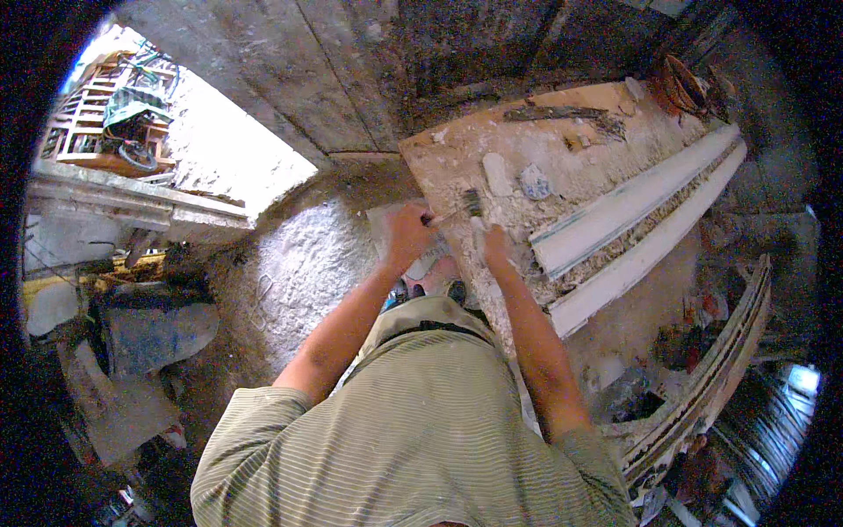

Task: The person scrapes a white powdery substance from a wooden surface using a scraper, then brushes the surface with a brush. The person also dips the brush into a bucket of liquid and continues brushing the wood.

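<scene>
My right hand (493, 242) is closed round the pale handle of a brush (473, 204), whose dark bristles point away from me over the board's left edge. To its left my left hand (408, 232) is closed on a thin tool (450, 214) with a dark end at the fingers. The thin tool reaches toward the brush; whether they touch I cannot tell. Just beyond the brush, a pale oblong piece (497, 174) and a whitish lump with bluish marks (535, 182) lie on a dusty wooden board (452, 162).
Two long white moulded strips (632, 206) lie across the board at the right. A brown basket-like container (680, 86) stands at the far right corner. White powder (307, 272) is heaped on the floor at the left. Blocks and slabs (158, 338) lie farther left, below a bright opening.
</scene>
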`<move>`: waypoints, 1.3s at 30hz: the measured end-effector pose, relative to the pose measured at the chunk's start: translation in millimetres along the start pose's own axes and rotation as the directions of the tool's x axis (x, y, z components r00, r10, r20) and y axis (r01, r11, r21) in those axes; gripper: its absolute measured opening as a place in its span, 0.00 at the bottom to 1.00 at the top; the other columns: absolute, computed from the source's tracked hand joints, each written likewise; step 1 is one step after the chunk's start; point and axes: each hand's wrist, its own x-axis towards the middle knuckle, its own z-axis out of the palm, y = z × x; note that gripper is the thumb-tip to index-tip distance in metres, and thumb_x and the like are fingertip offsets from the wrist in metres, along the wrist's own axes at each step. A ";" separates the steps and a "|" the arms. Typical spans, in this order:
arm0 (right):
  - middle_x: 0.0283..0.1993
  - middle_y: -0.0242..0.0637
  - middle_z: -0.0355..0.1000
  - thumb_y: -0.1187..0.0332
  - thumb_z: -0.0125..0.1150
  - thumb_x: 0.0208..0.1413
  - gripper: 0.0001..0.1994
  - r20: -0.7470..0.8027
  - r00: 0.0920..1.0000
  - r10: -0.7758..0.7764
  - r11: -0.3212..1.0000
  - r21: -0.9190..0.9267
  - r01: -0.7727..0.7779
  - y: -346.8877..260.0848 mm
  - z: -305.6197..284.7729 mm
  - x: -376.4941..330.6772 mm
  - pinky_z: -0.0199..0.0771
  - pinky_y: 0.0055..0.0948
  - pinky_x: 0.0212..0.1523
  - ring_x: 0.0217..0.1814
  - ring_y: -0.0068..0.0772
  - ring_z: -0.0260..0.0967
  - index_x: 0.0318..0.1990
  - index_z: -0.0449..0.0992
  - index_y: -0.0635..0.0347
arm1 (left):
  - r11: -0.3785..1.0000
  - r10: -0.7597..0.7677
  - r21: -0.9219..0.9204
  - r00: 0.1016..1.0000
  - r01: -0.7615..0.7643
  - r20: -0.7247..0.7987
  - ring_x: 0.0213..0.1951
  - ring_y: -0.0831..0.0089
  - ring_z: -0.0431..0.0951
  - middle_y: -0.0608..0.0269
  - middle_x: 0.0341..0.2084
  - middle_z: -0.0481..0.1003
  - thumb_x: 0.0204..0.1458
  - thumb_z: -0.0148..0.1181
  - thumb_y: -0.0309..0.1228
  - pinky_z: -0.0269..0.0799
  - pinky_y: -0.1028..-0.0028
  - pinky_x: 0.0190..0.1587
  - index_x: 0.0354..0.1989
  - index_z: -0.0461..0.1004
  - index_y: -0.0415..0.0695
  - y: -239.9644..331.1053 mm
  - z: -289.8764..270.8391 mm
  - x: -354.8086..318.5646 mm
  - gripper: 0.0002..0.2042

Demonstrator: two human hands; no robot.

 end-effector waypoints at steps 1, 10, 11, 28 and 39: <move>0.41 0.50 0.75 0.40 0.59 0.51 0.33 0.111 0.990 0.090 0.992 0.075 -0.098 -3.0 -10.9 -2.6 0.72 0.46 0.43 0.41 0.50 0.74 0.48 0.75 0.65 | 0.998 0.042 -0.042 0.997 -0.044 -0.059 0.37 0.53 0.77 0.50 0.36 0.76 0.37 0.65 0.25 0.71 0.62 0.41 0.34 0.78 0.40 2.8 -0.7 -2.8 0.12; 0.32 0.29 0.74 0.55 0.66 0.51 0.13 0.274 0.961 0.046 0.852 0.492 -0.181 -69.2 -74.1 -37.2 0.69 0.30 0.32 0.30 0.23 0.69 0.35 0.78 0.55 | 0.903 0.364 -0.137 0.894 -0.407 -0.260 0.52 0.55 0.72 0.55 0.46 0.72 0.45 0.63 0.26 0.69 0.60 0.52 0.57 0.66 0.45 36.7 17.4 -30.7 0.27; 0.33 0.30 0.75 0.57 0.67 0.50 0.13 0.222 0.973 0.070 0.887 0.432 -0.162 -71.0 -78.7 -38.2 0.69 0.30 0.34 0.31 0.23 0.69 0.35 0.78 0.56 | 0.924 0.217 -0.254 0.938 -0.287 -0.270 0.51 0.58 0.72 0.56 0.46 0.72 0.45 0.63 0.27 0.69 0.61 0.53 0.58 0.64 0.45 35.9 17.7 -30.3 0.28; 0.45 0.48 0.75 0.59 0.68 0.45 0.19 -0.340 0.928 -0.151 0.905 -0.425 -0.009 -10.9 -113.9 83.7 0.76 0.47 0.41 0.42 0.55 0.74 0.41 0.76 0.63 | 0.626 -0.278 -0.594 0.856 0.506 0.436 0.37 0.75 0.74 0.66 0.38 0.74 0.55 0.60 0.34 0.71 0.74 0.37 0.49 0.71 0.43 -5.3 -12.5 -22.8 0.15; 0.38 0.47 0.75 0.66 0.60 0.46 0.10 -0.154 0.915 -0.374 0.731 -0.656 0.188 -37.1 -36.1 109.9 0.76 0.42 0.37 0.37 0.46 0.75 0.34 0.76 0.60 | 0.569 -0.291 -0.680 0.886 0.463 0.360 0.30 0.78 0.74 0.67 0.30 0.73 0.56 0.60 0.33 0.69 0.77 0.32 0.43 0.73 0.41 -5.7 -19.1 -38.5 0.11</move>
